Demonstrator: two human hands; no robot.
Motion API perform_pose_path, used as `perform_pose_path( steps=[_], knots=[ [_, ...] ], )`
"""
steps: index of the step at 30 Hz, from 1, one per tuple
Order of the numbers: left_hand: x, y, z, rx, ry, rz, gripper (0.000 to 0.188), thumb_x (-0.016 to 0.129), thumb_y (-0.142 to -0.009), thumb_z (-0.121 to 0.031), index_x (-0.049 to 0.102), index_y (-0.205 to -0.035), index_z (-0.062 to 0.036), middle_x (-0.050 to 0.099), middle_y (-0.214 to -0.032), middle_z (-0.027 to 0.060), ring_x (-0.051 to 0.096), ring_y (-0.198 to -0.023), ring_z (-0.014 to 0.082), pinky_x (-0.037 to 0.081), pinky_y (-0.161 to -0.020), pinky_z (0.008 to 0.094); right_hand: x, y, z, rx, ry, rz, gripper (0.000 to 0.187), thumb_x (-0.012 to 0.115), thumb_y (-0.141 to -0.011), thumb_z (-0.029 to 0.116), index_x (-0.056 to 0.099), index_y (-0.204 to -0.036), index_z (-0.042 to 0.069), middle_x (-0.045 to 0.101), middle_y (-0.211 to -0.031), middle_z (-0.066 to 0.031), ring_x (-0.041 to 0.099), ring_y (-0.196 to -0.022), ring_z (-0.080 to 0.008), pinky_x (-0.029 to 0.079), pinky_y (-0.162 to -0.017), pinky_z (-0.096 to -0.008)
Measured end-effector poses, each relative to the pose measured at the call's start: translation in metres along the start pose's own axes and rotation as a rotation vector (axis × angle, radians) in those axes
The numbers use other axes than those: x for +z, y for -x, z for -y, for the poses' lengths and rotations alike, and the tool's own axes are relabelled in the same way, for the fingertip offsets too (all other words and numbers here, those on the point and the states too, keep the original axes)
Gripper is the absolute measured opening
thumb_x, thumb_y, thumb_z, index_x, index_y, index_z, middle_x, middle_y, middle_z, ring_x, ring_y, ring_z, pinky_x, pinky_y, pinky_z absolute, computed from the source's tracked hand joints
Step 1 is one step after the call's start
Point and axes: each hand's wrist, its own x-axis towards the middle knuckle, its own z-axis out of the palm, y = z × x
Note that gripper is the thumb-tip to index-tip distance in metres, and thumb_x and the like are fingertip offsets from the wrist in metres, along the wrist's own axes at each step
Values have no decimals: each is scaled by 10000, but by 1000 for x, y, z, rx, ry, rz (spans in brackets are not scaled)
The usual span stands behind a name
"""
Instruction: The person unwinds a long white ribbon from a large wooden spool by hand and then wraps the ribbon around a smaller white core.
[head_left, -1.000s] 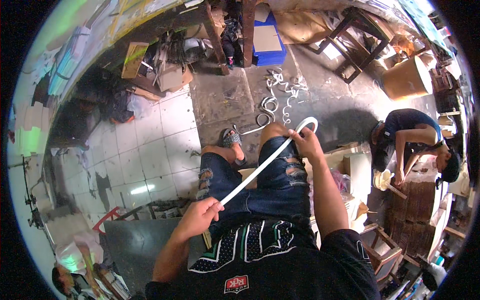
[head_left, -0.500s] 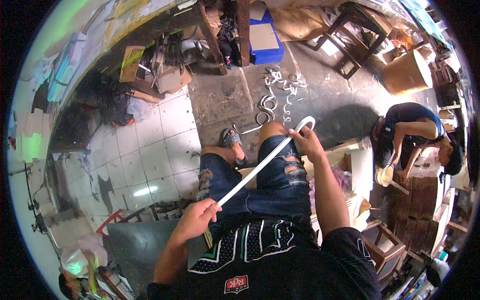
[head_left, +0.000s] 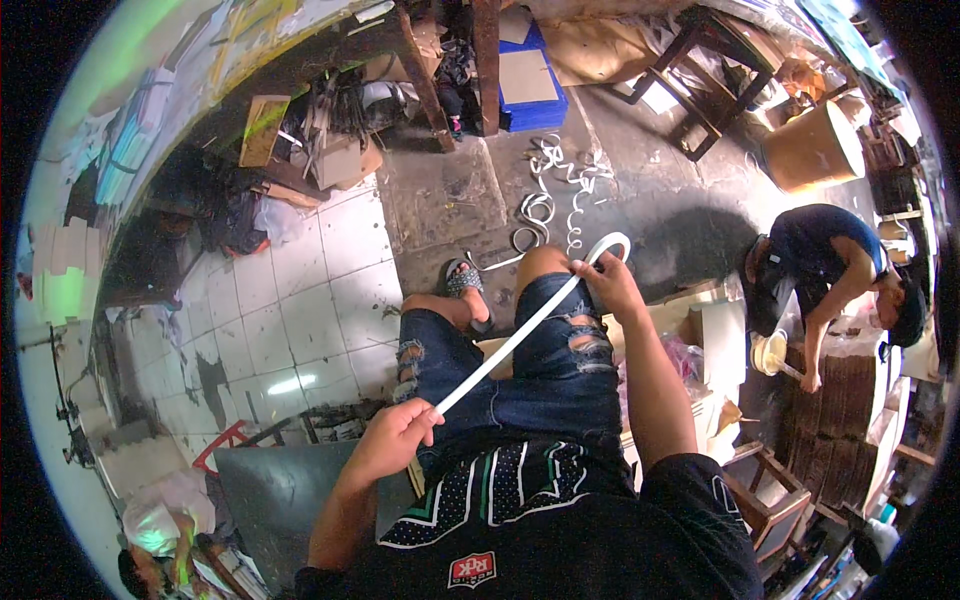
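A white tape strip (head_left: 510, 345) is stretched slantwise across my lap, over the torn denim shorts. At its lower end, the fingers of my left hand (head_left: 392, 438) are pinched on the strip near my shirt. My right hand (head_left: 612, 287), above my right knee, grips the other end. There the strip curves into a white ring-shaped roll (head_left: 622, 243) just beyond the fingers. Thin curled white strips (head_left: 538, 208) lie on the dark floor ahead of my knees, one trailing toward my sandalled foot (head_left: 466, 290).
At right, a co-worker (head_left: 825, 255) bends over a stack of brown cardboard (head_left: 835, 425), holding a stick-like tool beside a small pale bucket (head_left: 768, 352). Another person (head_left: 170, 515) is at lower left. A blue stack (head_left: 535, 110), wooden frame (head_left: 690, 140) and large tub (head_left: 815, 147) stand ahead.
My hands and the stretched tape strip hold almost still. The co-worker's arm has shifted; their hand is now at the stick-like tool by the cardboard stack.
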Motion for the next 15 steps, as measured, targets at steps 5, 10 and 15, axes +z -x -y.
perform_pose_path(
  steps=[5,10,15],
  knots=[
    [-1,1,3,-28,0,23,247,472,-987,-201,626,-929,-16,594,-678,23,542,-642,110,437,-609,274,1,1,0,3,49,-30,344,697,-859,262,657,-994,-52,700,-848,-103,630,-769,-131,498,-701,-302],
    [-1,0,4,-19,3,20,254,468,-988,-206,625,-930,-16,595,-684,23,547,-642,112,438,-611,272,5,2,0,-9,-75,-19,348,708,-850,278,665,-969,-46,703,-835,-104,636,-754,-141,495,-682,-301],
    [0,-2,2,-29,9,21,259,467,-989,-211,626,-923,-17,591,-670,23,546,-631,112,439,-609,270,6,-5,-19,15,35,-79,388,726,-828,327,666,-974,-27,697,-816,-124,640,-734,-161,494,-675,-314]
  ],
)
